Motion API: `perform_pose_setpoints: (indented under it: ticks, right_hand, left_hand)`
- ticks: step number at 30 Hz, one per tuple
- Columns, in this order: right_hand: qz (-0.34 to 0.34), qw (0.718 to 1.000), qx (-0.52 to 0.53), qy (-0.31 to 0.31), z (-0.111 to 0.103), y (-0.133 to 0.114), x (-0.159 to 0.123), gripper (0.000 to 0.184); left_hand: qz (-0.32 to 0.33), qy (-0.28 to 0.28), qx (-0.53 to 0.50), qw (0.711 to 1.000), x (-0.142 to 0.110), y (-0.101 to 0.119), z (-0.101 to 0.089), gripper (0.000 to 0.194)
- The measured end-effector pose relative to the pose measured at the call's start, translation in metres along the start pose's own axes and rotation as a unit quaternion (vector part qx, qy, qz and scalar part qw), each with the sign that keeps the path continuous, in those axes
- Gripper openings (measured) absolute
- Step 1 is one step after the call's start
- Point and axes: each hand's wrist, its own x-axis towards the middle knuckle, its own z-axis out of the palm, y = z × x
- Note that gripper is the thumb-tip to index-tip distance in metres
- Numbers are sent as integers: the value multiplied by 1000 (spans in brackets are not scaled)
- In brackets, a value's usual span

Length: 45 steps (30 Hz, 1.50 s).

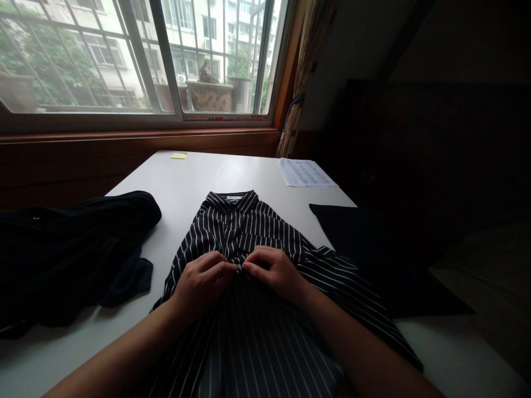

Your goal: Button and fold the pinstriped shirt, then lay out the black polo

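Observation:
A black shirt with white stripes (207,229) lies spread on its back, its collar pointing toward the window and its lower part reaching the near edge of the view. At the middle of its front placket, my left hand (205,279) pinches the cloth between thumb and fingers. Close beside it, my right hand (274,271) pinches the placket too, the fingertips of both hands nearly meeting. Any button between the fingers is too small to make out. One sleeve stretches out to the right under my right forearm.
Dark clothing (74,243) lies heaped on the left of the white table (232,171). Another dark folded cloth (373,249) lies on the right. Printed sheets (307,173) and a yellow sticky note (179,156) are toward the back, below a barred window (207,61).

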Motion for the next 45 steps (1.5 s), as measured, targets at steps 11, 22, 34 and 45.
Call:
perform_pose_setpoints:
  ticks: [11,22,34,45]
  right_hand:
    - [-75,996,-44,17,8,6,-4,12]
    - [-137,987,-85,26,7,6,-5,17]
    - [-151,982,-106,40,6,3,-7,14]
    - [-155,980,-113,49,6,1,-7,12]
  left_hand:
    - [19,-4,0,1000,0,1,0,9]
    - [37,-2,4,999,0,1,-1,10]
    - [41,9,-4,999,1,3,-2,9]
    - [35,11,-5,999,4,5,-3,6]
